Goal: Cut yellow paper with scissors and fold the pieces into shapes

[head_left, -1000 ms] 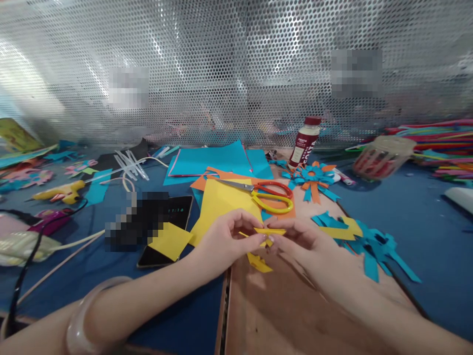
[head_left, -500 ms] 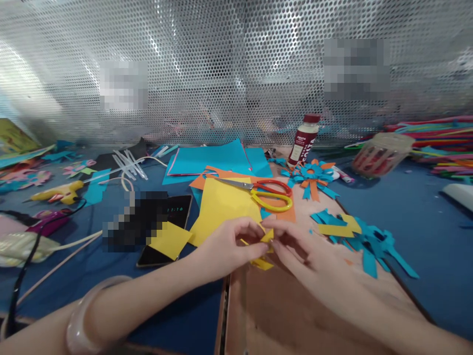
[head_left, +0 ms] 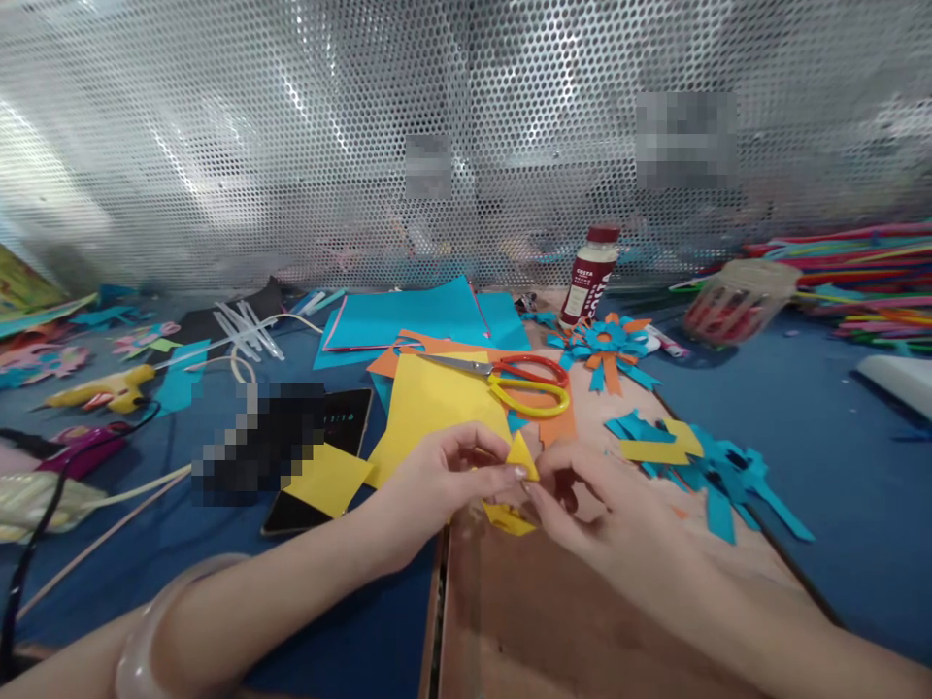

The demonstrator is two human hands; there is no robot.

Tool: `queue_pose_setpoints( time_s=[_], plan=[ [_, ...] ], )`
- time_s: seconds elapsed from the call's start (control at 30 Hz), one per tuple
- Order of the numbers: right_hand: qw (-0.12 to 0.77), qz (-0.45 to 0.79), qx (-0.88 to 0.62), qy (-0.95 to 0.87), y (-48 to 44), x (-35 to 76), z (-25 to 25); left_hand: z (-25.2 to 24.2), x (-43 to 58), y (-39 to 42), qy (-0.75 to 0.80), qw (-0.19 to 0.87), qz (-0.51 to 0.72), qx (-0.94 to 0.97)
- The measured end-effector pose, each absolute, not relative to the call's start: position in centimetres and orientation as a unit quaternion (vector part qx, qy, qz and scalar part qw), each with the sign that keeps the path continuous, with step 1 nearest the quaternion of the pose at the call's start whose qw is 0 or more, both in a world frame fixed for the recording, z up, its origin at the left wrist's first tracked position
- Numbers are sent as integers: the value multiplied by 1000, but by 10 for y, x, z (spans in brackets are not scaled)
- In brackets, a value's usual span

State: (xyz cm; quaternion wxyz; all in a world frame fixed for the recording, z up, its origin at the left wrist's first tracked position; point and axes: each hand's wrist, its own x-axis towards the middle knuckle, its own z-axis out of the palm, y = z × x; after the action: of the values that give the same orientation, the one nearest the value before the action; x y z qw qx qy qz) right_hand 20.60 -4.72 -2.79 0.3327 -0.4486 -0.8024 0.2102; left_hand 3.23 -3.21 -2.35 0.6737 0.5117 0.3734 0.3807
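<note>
A small folded yellow paper triangle [head_left: 519, 452] points upward between my two hands. My left hand [head_left: 429, 490] pinches its left and lower side between thumb and fingers. At the lower right corner, the thumb and index finger of my right hand [head_left: 618, 510] close on the same paper; my fingers partly cover it. Just below them, other folded yellow paper pieces [head_left: 510, 519] lie on the wooden board. Beyond my hands are a large yellow sheet [head_left: 429, 408] and scissors [head_left: 531, 381] with one red and one yellow handle. A yellow paper square [head_left: 331, 481] rests on a phone [head_left: 349, 417].
Blue sheets [head_left: 400, 316] lie at the back, near a bottle [head_left: 588, 277]. Blue and orange paper flowers [head_left: 608, 345] and blue cut-outs [head_left: 717, 476] are on the right, with a plastic cup [head_left: 739, 301] beyond. A yellow glue gun [head_left: 109, 390] and cables lie left.
The yellow paper has turned so that its triangular tip stands upright and shows more plainly. My right fingers have shifted slightly down to its lower corner. The view has moved a little.
</note>
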Motion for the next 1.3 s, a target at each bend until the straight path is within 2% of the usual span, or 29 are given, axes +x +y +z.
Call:
queue_pose_setpoints(
  time_s=[0.13,0.47,0.87,1.3],
  plan=[
    [348,162,-451,-806,-50,206,-27,-24,31,-31,367,667,368,534],
    [400,224,-421,-783,-59,208,-23,-24,32,-34,347,661,369,553],
    [402,204,-422,-787,-57,208,-20,-26,32,-34,348,669,369,543],
    [385,264,-431,-773,-59,210,-21,-24,33,-36,346,661,350,566]
  ],
)
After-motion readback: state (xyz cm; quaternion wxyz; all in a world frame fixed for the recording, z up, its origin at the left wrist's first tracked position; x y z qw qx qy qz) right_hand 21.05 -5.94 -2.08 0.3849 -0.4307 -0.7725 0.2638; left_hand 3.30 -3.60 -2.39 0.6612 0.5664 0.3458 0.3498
